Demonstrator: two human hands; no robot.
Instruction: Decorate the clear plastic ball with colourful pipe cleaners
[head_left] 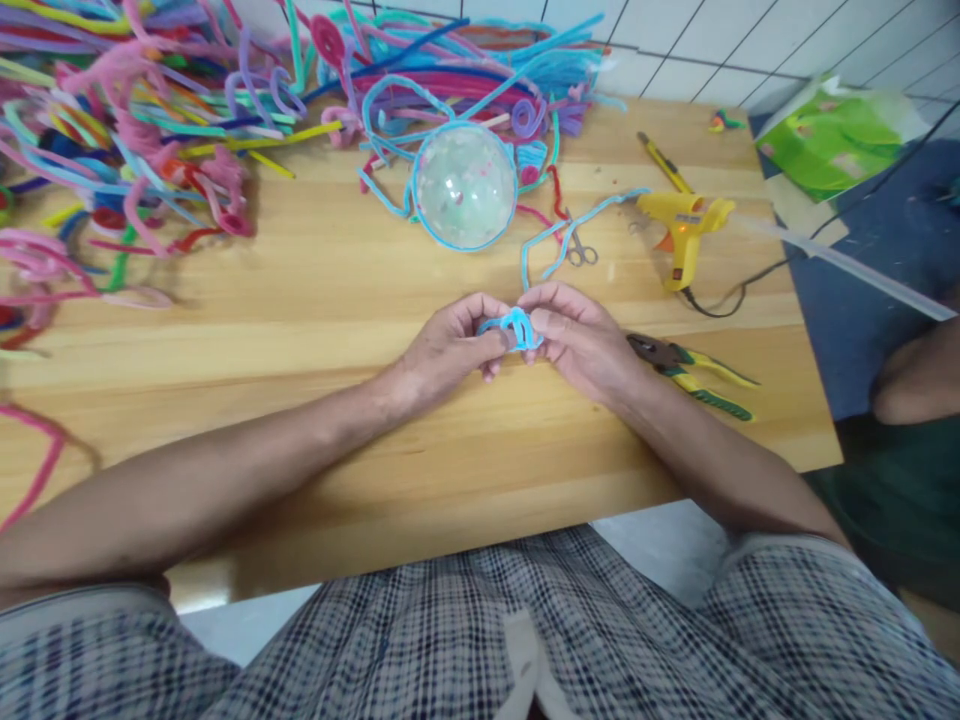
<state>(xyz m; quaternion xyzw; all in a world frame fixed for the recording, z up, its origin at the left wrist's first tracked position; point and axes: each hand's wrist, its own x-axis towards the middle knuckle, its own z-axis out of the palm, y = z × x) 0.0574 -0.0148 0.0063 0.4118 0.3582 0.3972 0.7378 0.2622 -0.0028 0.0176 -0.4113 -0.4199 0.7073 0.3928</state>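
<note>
Left grip and right grip pinch blue loops, long axis running sideways.

From head height, the view looks down across the table.

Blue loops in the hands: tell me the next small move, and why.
Probably squeeze the blue loops a little closer together: the left hand and right hand pinch them from either side, and a gap shows between the loops.

A wooden table carries pipe cleaners, scissors, pliers and a glue gun.
</note>
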